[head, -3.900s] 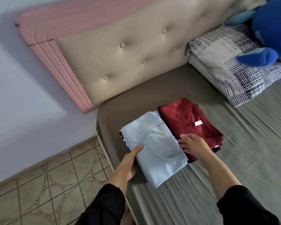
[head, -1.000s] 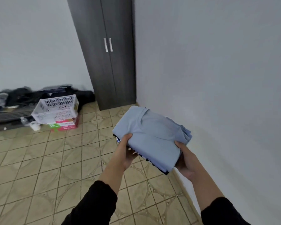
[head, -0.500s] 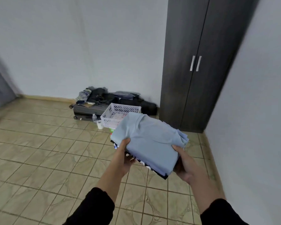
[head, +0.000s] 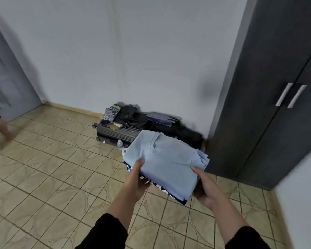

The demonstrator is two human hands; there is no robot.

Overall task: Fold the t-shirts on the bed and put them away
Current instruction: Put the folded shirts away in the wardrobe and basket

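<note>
Step in hand, as I judge it: the putting-away leg, folding done for this batch. Far left, blurred at the frame edge, a bare leg and foot of another person (head: 0, 130) stand on the beige patterned tile floor (head: 43, 177) beside a grey-blue door (head: 5, 83); well apart from the carrier. Centre, against the pale wall: a dark ribbed hard-shell suitcase (head: 118, 134) lying flat with dark clothes heaped on it (head: 131, 114), and a small clear plastic bottle (head: 120, 144) just in front. The left hand (head: 138, 178) grips the left edge of a stack of folded t-shirts, pale blue one on top (head: 167, 162), thumb over the top layer and fingers underneath; a dark printed shirt shows at the stack's bottom edge. The right hand (head: 203, 187) grips the right near corner likewise, thumb on top, fingers curled beneath. The stack is held in the air at about waist level, tilted slightly, over the floor and in front of the suitcase pile. Right: a tall dark grey two-door wardrobe (head: 276, 123) with paired silver bar handles (head: 291, 96), both doors closed. Next move, by my reading: turn right toward the wardrobe, shift the stack onto one hand, and free the other to pull a handle. Obstacle: the closed doors, with both hands occupied; the stack could slide when support drops to one hand.
</note>
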